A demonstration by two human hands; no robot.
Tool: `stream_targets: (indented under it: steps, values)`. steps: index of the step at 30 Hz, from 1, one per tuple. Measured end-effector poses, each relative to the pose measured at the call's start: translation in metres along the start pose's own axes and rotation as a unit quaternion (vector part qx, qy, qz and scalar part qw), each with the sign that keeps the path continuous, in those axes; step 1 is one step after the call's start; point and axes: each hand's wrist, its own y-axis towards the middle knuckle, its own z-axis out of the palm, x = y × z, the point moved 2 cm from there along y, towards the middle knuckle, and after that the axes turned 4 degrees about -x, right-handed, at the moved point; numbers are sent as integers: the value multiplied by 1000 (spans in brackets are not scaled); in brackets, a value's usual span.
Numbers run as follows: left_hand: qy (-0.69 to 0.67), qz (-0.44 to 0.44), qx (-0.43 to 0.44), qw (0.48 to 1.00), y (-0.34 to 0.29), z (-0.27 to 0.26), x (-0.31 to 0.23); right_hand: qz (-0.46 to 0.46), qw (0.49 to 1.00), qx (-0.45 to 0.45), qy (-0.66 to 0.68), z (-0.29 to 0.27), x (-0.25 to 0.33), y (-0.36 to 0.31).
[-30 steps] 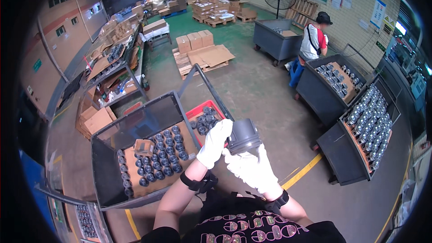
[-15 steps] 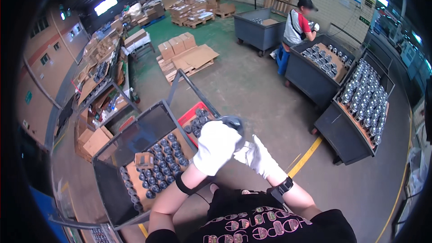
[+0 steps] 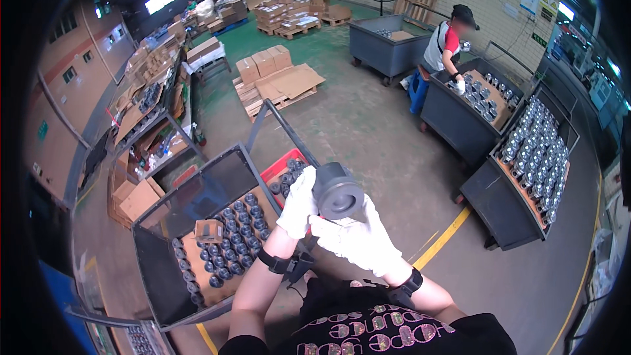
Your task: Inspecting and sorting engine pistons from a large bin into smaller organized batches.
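Observation:
Between my white-gloved hands is a dark grey metal piston (image 3: 338, 192), its round, recessed end tilted up toward me. Its left side is gripped by my left hand (image 3: 299, 205), with part of the fingers hidden behind it. Under its lower right edge, my right hand (image 3: 361, 240) cups the piston, thumb up along the side and fingers reaching left. Below and left of my hands, rows of similar dark pistons (image 3: 240, 236) stand on cardboard in a grey cart (image 3: 150, 276). A red crate (image 3: 271, 172) with more dark parts sits just behind my left hand.
A small open carton (image 3: 209, 231) rests among the cart's rows. To the right stand two grey carts (image 3: 506, 204) (image 3: 453, 115) of shiny metal parts. Beside the farther one, a co-worker (image 3: 444, 46) sits on a blue stool (image 3: 419, 89). A pallet with boxes (image 3: 279, 85) lies ahead.
The piston has been turned so its recessed end now faces me. My left hand has shifted to its left side, my right hand beneath it. The co-worker has reached into the cart.

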Motion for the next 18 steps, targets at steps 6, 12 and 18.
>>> stream_targets:
  steps: [6, 12, 18]
  values:
    - [417, 254, 6, 873, -13, -4, -9, -13, 999, 35, 35, -8, 12, 7]
    - [182, 155, -5, 971, -20, -7, 18, -272, 908, -15, -318, -7, 28, 8]
    - [-390, -16, 246, 887, -19, -22, 56, -468, 588, -204, -627, -15, 22, -1]
